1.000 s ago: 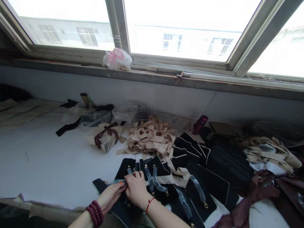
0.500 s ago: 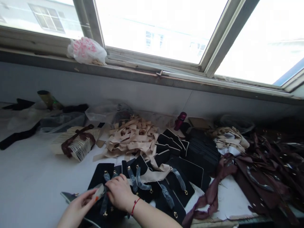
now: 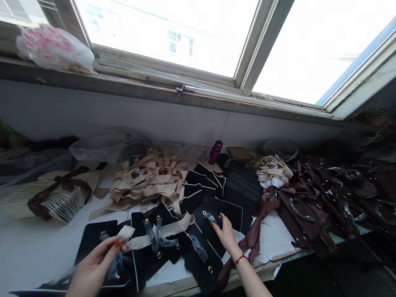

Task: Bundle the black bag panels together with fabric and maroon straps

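My left hand is at the lower left, its fingers pinched on one end of a beige ribbon strip that runs right across several black velvet cards. My right hand reaches forward to the right, fingers spread, touching a black card with a gold stud and a clear plastic strap. More black cards with straps lie between the two hands on the white table.
A heap of beige ribbon strips lies behind the cards. A stack of black cards and a dark red bottle stand further back. Maroon ribbons and straps cover the right side. A tied bundle of striped cards sits left.
My right hand has left the card by the left hand and reached right to another black card. My left hand has lifted the beige strip. The view has swung rightward.
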Available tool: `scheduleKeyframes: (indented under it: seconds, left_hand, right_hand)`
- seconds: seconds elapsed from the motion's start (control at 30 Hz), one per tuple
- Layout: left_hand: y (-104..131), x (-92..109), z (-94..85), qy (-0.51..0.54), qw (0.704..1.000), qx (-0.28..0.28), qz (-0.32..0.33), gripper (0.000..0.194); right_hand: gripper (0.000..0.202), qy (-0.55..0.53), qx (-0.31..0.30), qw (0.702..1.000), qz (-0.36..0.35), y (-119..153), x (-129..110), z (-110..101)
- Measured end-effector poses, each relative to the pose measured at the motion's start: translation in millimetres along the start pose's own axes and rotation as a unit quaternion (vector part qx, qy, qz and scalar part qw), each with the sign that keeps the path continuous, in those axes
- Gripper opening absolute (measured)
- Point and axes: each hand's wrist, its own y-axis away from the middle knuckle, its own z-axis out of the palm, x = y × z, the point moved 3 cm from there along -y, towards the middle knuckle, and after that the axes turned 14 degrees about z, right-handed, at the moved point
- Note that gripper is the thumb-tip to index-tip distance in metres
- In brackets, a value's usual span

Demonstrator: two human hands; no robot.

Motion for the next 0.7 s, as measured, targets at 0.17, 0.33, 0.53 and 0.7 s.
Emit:
scheduleKeyframes:
  seconds: [0.17, 0.33, 0.53, 0.7]
  left_hand:
    - [13, 16, 76.7, 0.125, 0.983, -0.128, -0.032, 0.052]
    - [18, 4, 112.0, 0.119, 0.981, -0.153, -0.007, 0.047]
    - [18, -4, 117.8, 0.080, 0.982, -0.174, -0.009, 0.051]
    - [19, -2, 140.8, 0.021, 0.976, -0.215, 0.031, 0.050]
  right_hand:
    - [0.050, 0.091, -0.264, 0.960, 0.019, 47, -12, 54]
    - [0.016, 0.069, -0.275, 0.958, 0.040, 68, -1, 54]
    - [0.035, -0.071, -0.070, 0.994, 0.039, 34, -6, -49]
    - [0.030, -0.059, -0.094, 0.991, -0.071, 48, -98, -37]
